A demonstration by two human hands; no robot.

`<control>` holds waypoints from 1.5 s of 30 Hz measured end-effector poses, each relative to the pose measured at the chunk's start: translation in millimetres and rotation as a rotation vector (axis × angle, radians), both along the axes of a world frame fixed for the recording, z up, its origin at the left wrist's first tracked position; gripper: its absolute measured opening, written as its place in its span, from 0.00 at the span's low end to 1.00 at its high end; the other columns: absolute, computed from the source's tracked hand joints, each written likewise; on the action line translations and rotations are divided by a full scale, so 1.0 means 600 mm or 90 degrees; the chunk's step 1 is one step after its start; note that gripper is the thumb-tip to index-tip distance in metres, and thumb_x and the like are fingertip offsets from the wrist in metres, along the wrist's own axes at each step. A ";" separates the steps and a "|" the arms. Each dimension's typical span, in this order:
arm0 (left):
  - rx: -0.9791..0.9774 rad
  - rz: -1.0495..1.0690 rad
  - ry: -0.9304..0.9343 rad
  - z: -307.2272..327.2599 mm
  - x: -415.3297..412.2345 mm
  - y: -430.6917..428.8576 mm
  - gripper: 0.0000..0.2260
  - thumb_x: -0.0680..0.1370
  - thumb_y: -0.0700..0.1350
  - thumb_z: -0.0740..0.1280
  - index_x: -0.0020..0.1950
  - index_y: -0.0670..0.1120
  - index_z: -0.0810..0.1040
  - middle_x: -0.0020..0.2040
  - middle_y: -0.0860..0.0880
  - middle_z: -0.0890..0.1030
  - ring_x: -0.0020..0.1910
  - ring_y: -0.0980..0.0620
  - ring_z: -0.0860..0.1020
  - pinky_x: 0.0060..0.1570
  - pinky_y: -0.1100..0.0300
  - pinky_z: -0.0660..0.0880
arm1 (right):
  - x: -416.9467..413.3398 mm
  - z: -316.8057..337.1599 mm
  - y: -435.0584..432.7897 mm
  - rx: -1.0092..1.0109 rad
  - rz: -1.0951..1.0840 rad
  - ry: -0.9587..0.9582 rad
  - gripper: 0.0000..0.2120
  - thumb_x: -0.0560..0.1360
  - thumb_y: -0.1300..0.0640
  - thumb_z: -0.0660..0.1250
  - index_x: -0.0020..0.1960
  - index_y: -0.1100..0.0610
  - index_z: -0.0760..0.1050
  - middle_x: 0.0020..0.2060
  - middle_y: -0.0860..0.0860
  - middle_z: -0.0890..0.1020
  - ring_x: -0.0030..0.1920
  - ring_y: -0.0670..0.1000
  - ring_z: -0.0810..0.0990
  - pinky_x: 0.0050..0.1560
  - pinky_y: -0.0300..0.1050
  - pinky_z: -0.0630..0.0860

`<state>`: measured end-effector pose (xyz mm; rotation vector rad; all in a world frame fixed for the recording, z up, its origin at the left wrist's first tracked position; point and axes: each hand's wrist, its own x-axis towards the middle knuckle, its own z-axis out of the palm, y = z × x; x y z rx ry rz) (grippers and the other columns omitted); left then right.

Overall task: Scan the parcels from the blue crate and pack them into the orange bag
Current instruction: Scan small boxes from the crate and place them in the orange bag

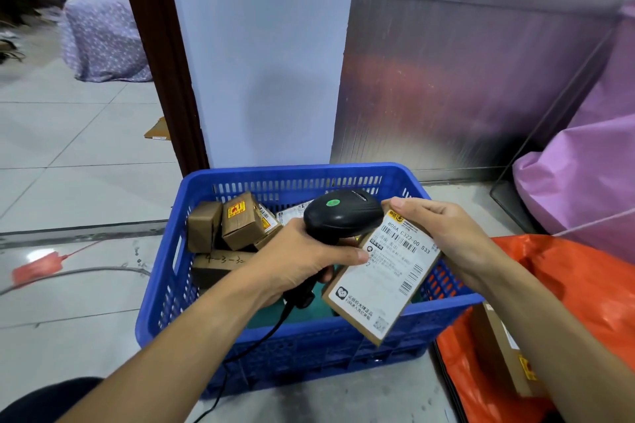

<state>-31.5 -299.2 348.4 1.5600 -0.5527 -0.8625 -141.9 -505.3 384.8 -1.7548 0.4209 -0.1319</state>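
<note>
Your left hand (302,264) grips the barcode scanner (343,216); your right hand (450,237) holds the labelled parcel (385,288); orange bag (591,271) lies just rightward.

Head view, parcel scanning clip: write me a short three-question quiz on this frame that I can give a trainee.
1. Which hand holds the black scanner?
A. left hand
B. right hand
C. neither
2. True or false: the labelled parcel is already inside the orange bag.
3. Fill in: the remaining brown boxes lie in the ____ crate.

Key:
1. A.
2. False: the right hand holds it above the crate, in front of the scanner.
3. Blue.
</note>
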 end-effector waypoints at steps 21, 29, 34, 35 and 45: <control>0.005 0.047 -0.021 0.014 0.007 0.004 0.10 0.70 0.38 0.79 0.49 0.40 0.86 0.38 0.41 0.85 0.31 0.50 0.73 0.32 0.59 0.71 | 0.006 0.001 -0.001 0.216 -0.156 -0.063 0.24 0.71 0.38 0.72 0.58 0.55 0.83 0.48 0.55 0.86 0.49 0.54 0.84 0.56 0.52 0.75; -0.120 0.225 0.119 0.021 0.017 0.002 0.15 0.74 0.40 0.76 0.58 0.37 0.83 0.46 0.40 0.88 0.30 0.54 0.73 0.32 0.62 0.73 | 0.018 -0.018 0.036 0.292 -0.050 -0.053 0.23 0.75 0.38 0.68 0.61 0.53 0.79 0.50 0.52 0.86 0.54 0.55 0.83 0.61 0.56 0.78; -0.126 0.248 0.151 0.016 0.015 0.001 0.16 0.74 0.42 0.77 0.59 0.38 0.83 0.44 0.41 0.86 0.29 0.53 0.72 0.35 0.57 0.73 | 0.020 -0.029 0.072 0.313 -0.001 -0.011 0.25 0.69 0.46 0.72 0.65 0.50 0.78 0.57 0.53 0.87 0.59 0.55 0.85 0.59 0.57 0.81; -0.127 0.245 0.154 0.015 0.015 0.001 0.16 0.73 0.42 0.77 0.59 0.38 0.83 0.44 0.41 0.86 0.29 0.53 0.72 0.35 0.57 0.73 | 0.021 -0.030 0.073 0.316 -0.007 -0.017 0.26 0.69 0.47 0.73 0.65 0.52 0.77 0.57 0.53 0.87 0.58 0.55 0.85 0.57 0.56 0.82; -0.152 0.258 0.170 0.028 0.028 0.005 0.14 0.78 0.44 0.73 0.60 0.39 0.80 0.45 0.46 0.86 0.28 0.53 0.72 0.35 0.57 0.73 | 0.035 -0.015 0.039 0.225 -0.092 -0.054 0.27 0.67 0.48 0.75 0.63 0.55 0.77 0.51 0.53 0.88 0.50 0.53 0.88 0.43 0.50 0.86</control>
